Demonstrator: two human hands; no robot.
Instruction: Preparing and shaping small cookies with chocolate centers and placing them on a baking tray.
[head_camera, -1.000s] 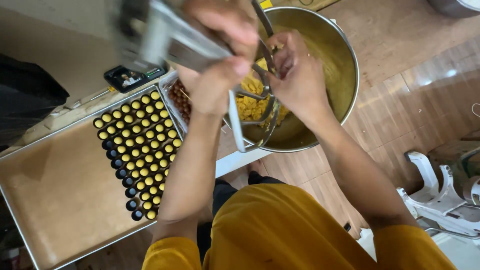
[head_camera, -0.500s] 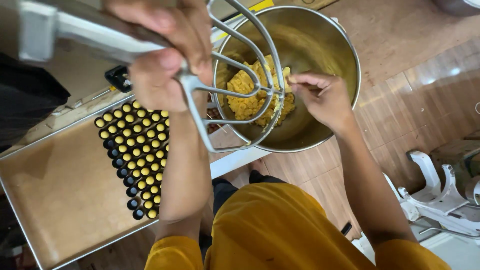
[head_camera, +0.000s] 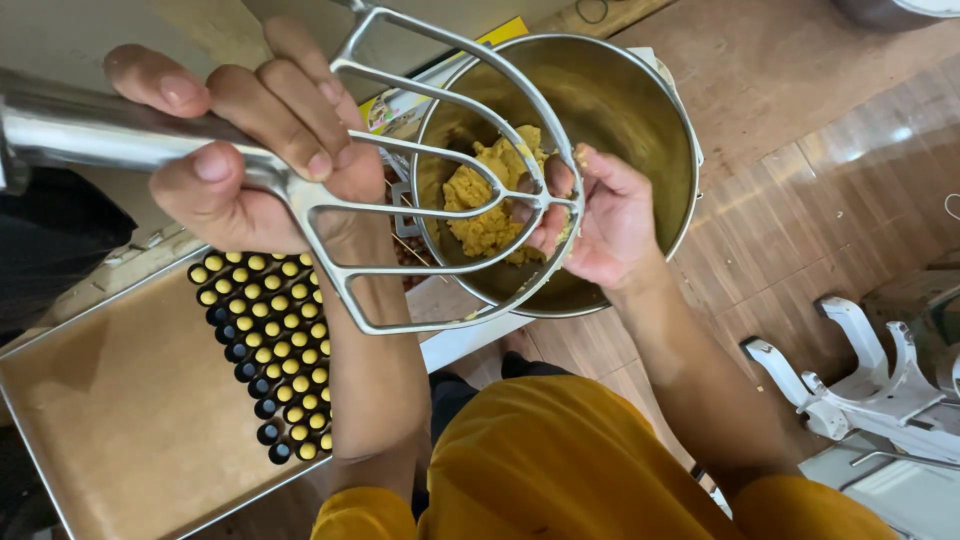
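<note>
Left hand (head_camera: 255, 160), upper left of frame, fingers wrapped tight round the shaft of a metal mixer paddle (head_camera: 440, 190), held up w/ its open frame over the steel bowl (head_camera: 640, 110) at top centre. Right hand (head_camera: 600, 215), centre-right, reaches into the bowl mouth; fingers (head_camera: 548, 228) curled narrow, pinching yellow dough off the paddle's lower edge. A lump of yellow dough (head_camera: 488, 205) sits in the bowl btm, seen thru the paddle frame. Lower left: metal tray (head_camera: 110, 420) w/ rows of small dark cups w/ yellow filling (head_camera: 265, 340). White machine part (head_camera: 860, 390) at lower right on the wooden floor (head_camera: 800, 120).
</note>
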